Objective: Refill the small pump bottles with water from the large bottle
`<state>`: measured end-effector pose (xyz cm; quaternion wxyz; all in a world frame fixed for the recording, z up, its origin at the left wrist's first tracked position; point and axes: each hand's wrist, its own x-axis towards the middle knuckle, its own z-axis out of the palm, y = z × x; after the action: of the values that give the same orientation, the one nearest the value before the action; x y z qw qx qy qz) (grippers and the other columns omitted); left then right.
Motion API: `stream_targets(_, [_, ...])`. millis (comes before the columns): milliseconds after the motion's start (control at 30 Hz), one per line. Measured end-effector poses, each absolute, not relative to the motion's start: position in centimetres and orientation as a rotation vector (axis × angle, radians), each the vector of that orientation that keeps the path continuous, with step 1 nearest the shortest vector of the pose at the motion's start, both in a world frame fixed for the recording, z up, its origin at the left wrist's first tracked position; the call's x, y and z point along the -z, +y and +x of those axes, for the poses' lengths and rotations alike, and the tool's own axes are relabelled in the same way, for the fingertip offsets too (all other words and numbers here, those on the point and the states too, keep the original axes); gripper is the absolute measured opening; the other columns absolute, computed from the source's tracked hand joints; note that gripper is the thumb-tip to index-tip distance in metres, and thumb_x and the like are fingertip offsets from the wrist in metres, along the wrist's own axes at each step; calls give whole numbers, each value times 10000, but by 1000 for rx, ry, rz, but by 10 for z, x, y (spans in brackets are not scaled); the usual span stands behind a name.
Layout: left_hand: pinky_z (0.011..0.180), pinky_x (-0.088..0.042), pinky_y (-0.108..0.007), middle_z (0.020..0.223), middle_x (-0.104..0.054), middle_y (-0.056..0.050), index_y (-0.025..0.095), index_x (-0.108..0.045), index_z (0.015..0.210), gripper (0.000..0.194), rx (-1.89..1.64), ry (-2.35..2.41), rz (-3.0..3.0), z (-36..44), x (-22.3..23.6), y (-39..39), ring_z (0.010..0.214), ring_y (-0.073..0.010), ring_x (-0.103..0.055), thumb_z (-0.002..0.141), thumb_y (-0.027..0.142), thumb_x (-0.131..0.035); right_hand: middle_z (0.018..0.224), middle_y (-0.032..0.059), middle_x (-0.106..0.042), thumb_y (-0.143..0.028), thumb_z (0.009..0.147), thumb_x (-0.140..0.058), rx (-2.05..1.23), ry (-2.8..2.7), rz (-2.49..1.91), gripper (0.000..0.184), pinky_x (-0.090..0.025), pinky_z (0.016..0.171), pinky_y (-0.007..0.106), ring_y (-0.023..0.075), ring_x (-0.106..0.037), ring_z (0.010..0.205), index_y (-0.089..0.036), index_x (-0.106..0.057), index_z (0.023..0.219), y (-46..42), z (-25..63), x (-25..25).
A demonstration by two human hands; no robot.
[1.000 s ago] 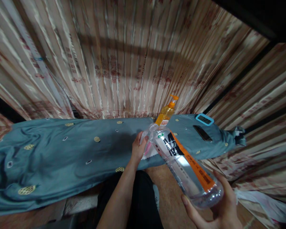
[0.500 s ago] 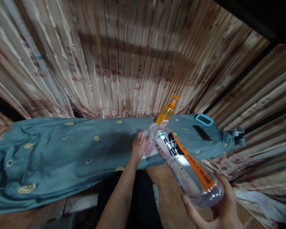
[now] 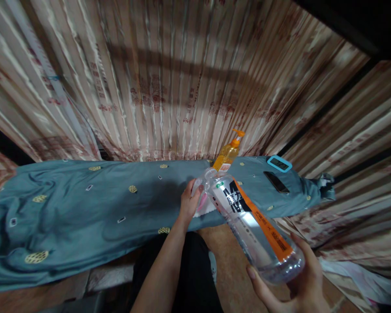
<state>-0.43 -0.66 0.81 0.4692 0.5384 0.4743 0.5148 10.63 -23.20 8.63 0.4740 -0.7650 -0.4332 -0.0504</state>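
Note:
My right hand [image 3: 296, 282] grips the base of a large clear plastic bottle [image 3: 247, 226] with an orange, black and silver label. The bottle slants down, its neck end toward my left hand [image 3: 189, 200]. Closed fingers of that hand hold a small clear plastic container [image 3: 199, 184], whose exact kind I cannot make out. The bottle's neck overlaps this container; whether they touch is unclear. Behind them stands an orange pump bottle [image 3: 227, 155] of yellow-orange liquid. A white and pink item [image 3: 206, 208] lies below, partly covered.
A blue-green patterned cloth [image 3: 68, 208] covers the long surface in front of me. On its right side lie a phone [image 3: 276, 182] and a blue-framed digital display [image 3: 279, 163]. Striped curtains [image 3: 169, 87] hang behind and to the right.
The base of the large bottle has shifted very slightly left with my right hand. My left hand and the small container stay in place.

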Motion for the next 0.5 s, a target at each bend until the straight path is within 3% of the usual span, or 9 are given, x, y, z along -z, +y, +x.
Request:
stream_targets(300, [951, -519, -303, 1053, -759, -26, 214, -667, 1094, 226, -1243, 1164, 1343, -6, -9, -7, 1031, -201, -688, 900, 263, -563, 1350, 162, -588, -688, 659, -736, 103, -1042, -1873, 1053, -585, 772, 355, 259, -694, 978, -182, -367, 1506, -233, 106, -85])
stream_targets(500, [962, -518, -329, 1062, -758, -49, 195, -665, 1099, 238, -1260, 1162, 1344, -5, -7, -7, 1037, -218, -689, 893, 253, -560, 1361, 162, -572, -682, 640, -760, 35, -1003, -1827, 1069, -566, 717, 321, 250, -671, 1002, -178, -372, 1499, -232, 105, -84])
